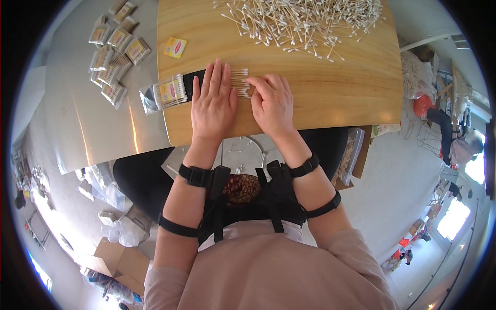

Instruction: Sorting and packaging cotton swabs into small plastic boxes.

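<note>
My left hand [212, 98] lies flat, fingers stretched out together, over a black strip [190, 82] and a row of cotton swabs [239, 77] on the wooden board. The swabs' white tips stick out to the right from under it. My right hand [273, 101] is curled at those tips, with thumb and index finger bent around the row's end. Just left of the black strip is a clear bag [170, 92] of cotton swabs with a yellow label; its far end hangs past the board's left edge. What lies beneath my left palm is hidden.
A large heap of loose cotton swabs [315, 20] covers the board's far side. A yellow card [176, 47] lies near its left edge. Several filled swab packs [120, 39] are piled on the metal table [77, 108]. An open carton [121, 261] stands on the floor at lower left.
</note>
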Motion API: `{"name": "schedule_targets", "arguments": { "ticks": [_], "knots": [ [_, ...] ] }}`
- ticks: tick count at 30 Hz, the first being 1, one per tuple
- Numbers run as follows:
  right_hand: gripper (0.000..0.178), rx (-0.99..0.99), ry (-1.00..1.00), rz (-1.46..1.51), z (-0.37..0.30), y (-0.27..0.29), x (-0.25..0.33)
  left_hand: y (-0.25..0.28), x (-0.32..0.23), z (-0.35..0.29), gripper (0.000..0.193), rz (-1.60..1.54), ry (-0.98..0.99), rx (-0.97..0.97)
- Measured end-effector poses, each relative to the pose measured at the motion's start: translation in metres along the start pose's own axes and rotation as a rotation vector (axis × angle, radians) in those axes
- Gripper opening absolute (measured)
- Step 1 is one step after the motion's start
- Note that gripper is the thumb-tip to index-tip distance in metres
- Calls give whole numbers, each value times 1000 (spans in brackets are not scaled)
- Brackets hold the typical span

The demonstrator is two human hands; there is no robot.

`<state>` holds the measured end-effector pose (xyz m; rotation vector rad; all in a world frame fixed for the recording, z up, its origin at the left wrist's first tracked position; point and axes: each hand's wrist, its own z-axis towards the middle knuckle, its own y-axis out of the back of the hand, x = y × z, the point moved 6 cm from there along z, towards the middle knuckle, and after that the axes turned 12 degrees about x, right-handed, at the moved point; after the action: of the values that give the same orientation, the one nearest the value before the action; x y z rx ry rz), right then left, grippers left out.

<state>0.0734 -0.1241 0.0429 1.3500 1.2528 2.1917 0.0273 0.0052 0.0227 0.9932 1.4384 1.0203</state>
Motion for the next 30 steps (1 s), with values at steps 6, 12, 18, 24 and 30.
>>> {"name": "schedule_targets", "arguments": {
  "ticks": [6,12,18,24,30],
  "knots": [
    [15,24,-37,69,17,5,-11,1,-2,0,53,26,-13,-42],
    [3,249,-22,32,30,3,-13,1,-2,-2,53,24,-17,-46],
    [4,285,6,-5,37,3,-15,0,-3,0,53,32,-37,-60],
    [4,349,103,-62,39,-3,-11,-1,-1,0,53,17,-32,-53],
    [10,414,102,-159,41,-8,-6,-1,1,-1,54,33,-39,-60]
  ]
}}
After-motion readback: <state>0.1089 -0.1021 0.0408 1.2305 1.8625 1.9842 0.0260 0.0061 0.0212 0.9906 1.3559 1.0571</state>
